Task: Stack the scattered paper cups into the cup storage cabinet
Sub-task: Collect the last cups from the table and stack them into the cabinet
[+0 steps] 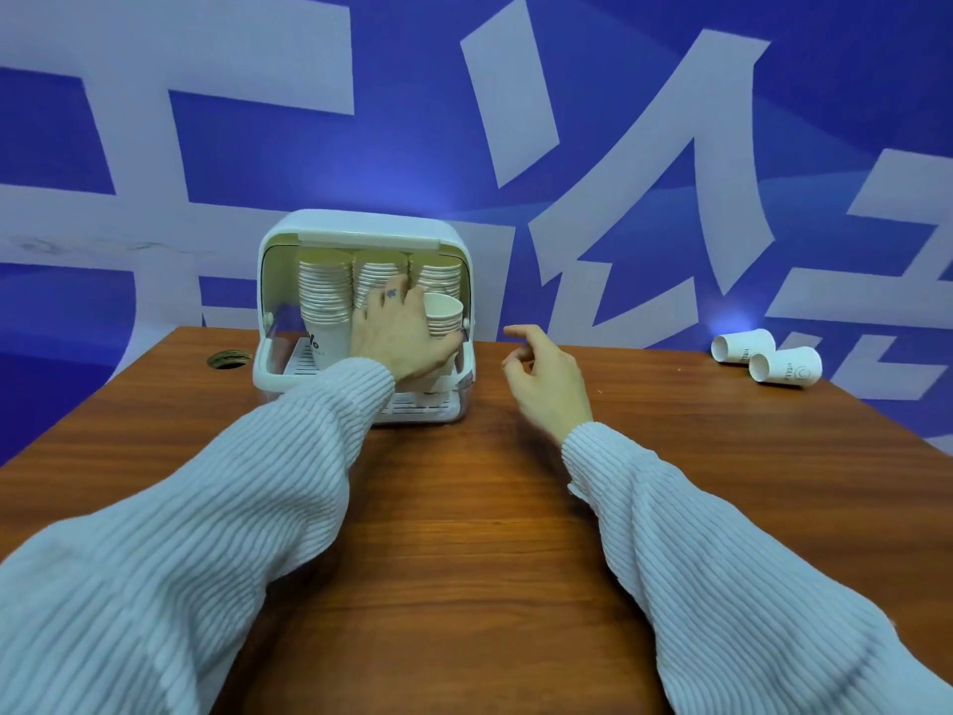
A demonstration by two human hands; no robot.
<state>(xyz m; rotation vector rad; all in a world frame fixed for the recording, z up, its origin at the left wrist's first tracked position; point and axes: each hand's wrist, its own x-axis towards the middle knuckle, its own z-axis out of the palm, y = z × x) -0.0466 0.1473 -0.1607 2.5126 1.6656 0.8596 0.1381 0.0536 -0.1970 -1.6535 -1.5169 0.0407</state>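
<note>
While the left hand (pixel 399 332) reaches into the open front of the cup storage cabinet (pixel 361 227), its fingers and thumb curl round a short nested stack of paper cups (pixel 444 314), mouth up and tilted, at the cabinet's 3 o'clock side. The right hand (pixel 541 374) hovers above the bench (pixel 464 534) just beside the cabinet, at 3 o'clock from it, fingers loosely bent and holding nothing. The cabinet is glossy white plastic with rounded corners, a lifted lid and a slatted tray at its base. Inside stand three tall columns of cups (pixel 325 296), upside down, their ridged rims forming tight bands and their flat bottoms tan. Two loose cups (pixel 763 356) lie on their sides, touching, near the bench's far corner at 2 o'clock, white with small dark print. Both sleeves are pale ribbed knit. The bench is reddish-brown wood grain with a mild sheen and a round cable hole (pixel 228 359) at 10 o'clock. Behind rises a blue wall (pixel 412 147) with large pale strokes.
</note>
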